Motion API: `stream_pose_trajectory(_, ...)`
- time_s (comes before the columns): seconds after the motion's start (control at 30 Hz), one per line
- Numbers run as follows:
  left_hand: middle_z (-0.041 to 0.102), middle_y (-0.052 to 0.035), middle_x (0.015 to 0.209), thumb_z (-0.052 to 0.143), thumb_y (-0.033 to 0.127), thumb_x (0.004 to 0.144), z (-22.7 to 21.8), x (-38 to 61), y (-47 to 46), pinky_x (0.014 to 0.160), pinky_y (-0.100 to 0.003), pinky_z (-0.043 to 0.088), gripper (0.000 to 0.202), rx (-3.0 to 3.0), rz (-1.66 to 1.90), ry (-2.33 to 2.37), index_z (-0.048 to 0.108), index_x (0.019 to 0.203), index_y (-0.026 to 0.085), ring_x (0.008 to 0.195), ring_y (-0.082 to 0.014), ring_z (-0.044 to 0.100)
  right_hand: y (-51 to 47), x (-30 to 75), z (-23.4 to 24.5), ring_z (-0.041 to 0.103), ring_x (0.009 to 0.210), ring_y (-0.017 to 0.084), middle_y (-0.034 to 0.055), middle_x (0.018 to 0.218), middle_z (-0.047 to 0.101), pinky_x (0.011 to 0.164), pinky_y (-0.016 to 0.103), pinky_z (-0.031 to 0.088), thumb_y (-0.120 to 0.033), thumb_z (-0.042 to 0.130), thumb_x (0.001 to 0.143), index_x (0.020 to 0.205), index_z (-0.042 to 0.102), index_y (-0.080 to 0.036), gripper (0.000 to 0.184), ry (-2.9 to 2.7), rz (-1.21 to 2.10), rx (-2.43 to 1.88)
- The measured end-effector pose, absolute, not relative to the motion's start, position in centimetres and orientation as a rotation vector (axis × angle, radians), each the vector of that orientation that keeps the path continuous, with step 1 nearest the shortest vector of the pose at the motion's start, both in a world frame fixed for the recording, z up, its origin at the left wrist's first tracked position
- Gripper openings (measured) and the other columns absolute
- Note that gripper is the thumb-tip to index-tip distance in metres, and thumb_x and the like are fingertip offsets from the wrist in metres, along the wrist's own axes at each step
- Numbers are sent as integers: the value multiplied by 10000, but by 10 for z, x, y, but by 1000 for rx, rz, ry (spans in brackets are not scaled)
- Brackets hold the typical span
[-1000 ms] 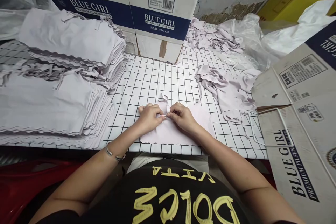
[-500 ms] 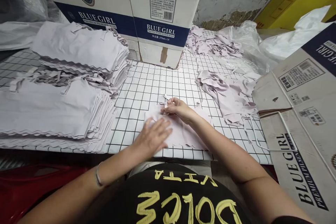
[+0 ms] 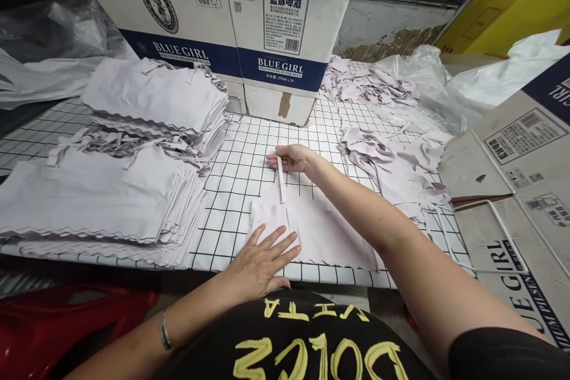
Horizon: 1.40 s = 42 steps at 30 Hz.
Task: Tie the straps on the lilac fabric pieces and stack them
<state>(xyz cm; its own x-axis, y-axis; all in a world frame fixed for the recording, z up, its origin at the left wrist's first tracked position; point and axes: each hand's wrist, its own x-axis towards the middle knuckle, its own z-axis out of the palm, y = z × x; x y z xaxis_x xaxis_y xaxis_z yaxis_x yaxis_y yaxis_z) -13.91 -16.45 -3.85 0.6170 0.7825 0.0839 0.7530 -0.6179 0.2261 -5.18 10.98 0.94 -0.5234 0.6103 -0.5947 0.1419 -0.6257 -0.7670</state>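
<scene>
Head camera view: the left hand (image 3: 262,261), fingers spread open, rested on the near left part of a pale garment piece (image 3: 332,234), while the right hand (image 3: 291,158) held the far end of a narrow strap (image 3: 282,181) across its fingers. The strap ran straight from the piece's far edge. A bracelet (image 3: 164,328) circled the left wrist. The garment piece lay at the near edge of a grid-patterned surface (image 3: 240,160), between two stacks of similar cloth (image 3: 89,196) on the left and crumpled fabric (image 3: 383,157) on the right. Beyond stood a Blue Girl carton (image 3: 285,29), with fabric scraps (image 3: 369,84) and clear plastic (image 3: 427,80) to its right.
</scene>
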Motion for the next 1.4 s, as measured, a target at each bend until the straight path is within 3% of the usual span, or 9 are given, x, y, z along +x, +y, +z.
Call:
stream_pose_trajectory(0.27,247,-56,1570,449,532,937,-38,-138,-165,1156,-564,127,660,2649,199,1277,263,1505,251,1456,-305,197,117,-49,27,645,774,240,87,827,680,754,386,490,-493,651,834,1086,584,-197,395,-2486,1033,-1493)
stream_pose_trajectory(0.43,330,-79,1534,391,501,969,-11,-137,-157,1106,-590,228,567,2504,222,1274,330,1477,257,1427,-309,281,142,35,63,606,836,218,68,860,666,742,326,438,-501,541,884,1023,632,-199,345,-2188,478,-1530)
stream_pose_trajectory(0.57,422,-101,1484,343,438,998,14,-99,-121,1121,-540,232,475,2499,378,1101,465,1396,209,1409,-269,332,129,133,56,541,638,162,33,646,601,623,283,406,-538,569,836,780,634,-159,389,-1885,556,-1776)
stream_pose_trajectory(0.73,258,-106,1563,354,603,936,-6,-20,-68,1151,-608,60,675,2615,229,564,342,1480,204,1465,-306,166,104,156,14,542,639,183,42,576,573,629,299,411,-556,735,671,590,603,-163,423,-1991,838,-1996)
stream_pose_trajectory(0.87,204,-97,1581,282,651,927,-35,3,-55,1147,-613,-24,731,2640,126,507,272,1509,209,1478,-295,101,120,129,-1,547,639,172,27,605,580,634,288,434,-359,803,661,628,569,-175,300,-1904,911,-1886)
stream_pose_trajectory(1.03,169,-67,1592,239,654,931,-35,0,-59,1150,-595,-56,724,2652,108,525,254,1515,226,1484,-274,64,146,135,9,547,595,130,16,669,608,617,261,455,-428,603,877,797,557,-194,251,-1772,1006,-1778)
stream_pose_trajectory(1.17,152,-58,1595,220,649,937,-27,0,-59,1153,-586,-67,723,2631,64,525,257,1514,214,1486,-261,44,130,155,8,518,551,164,34,549,560,549,281,405,-482,743,729,626,542,-178,379,-1788,1074,-1862)
stream_pose_trajectory(1.27,142,-63,1596,215,650,938,-26,0,-58,1150,-587,-73,726,2616,53,527,259,1514,210,1487,-262,35,104,152,0,471,520,130,5,510,531,495,249,331,-296,850,586,547,530,-175,344,-1802,1250,-1841)
stream_pose_trajectory(1.4,164,-72,1592,224,651,937,-26,0,-58,1150,-588,-67,724,2605,45,534,261,1514,214,1486,-264,50,92,131,-4,458,495,94,-5,589,594,448,215,313,-160,718,705,652,506,-183,220,-1660,1447,-1731)
